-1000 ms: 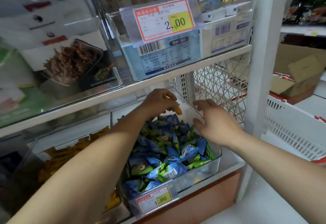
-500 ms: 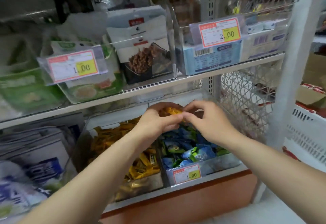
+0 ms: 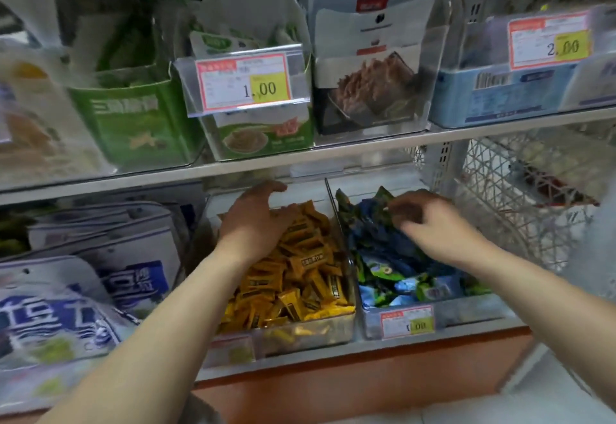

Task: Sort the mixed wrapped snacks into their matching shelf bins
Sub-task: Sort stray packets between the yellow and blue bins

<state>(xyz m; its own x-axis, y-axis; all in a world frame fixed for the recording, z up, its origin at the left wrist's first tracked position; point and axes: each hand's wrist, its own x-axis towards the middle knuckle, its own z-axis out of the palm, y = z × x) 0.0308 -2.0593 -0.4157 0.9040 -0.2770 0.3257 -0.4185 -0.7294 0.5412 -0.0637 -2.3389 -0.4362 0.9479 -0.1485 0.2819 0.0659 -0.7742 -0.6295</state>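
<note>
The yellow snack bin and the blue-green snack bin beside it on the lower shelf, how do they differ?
The yellow snack bin holds yellow wrapped snacks; the blue-green snack bin holds blue and green wrapped snacks. The left hand lies spread on the yellow bin's pile; the right hand reaches into the blue-green bin, grip blurred. Both are clear plastic, side by side.

Clear glossy plastic bin (image 3: 316, 332) at six o'clock; its small yellow snack wrappers (image 3: 306, 263) shiny, crinkled film; blue-and-green snack wrappers (image 3: 383, 257) at four o'clock glossy; white metal shelf rail (image 3: 366, 151) smooth, painted; white wire mesh panel (image 3: 493, 197) at three o'clock matt.
</note>
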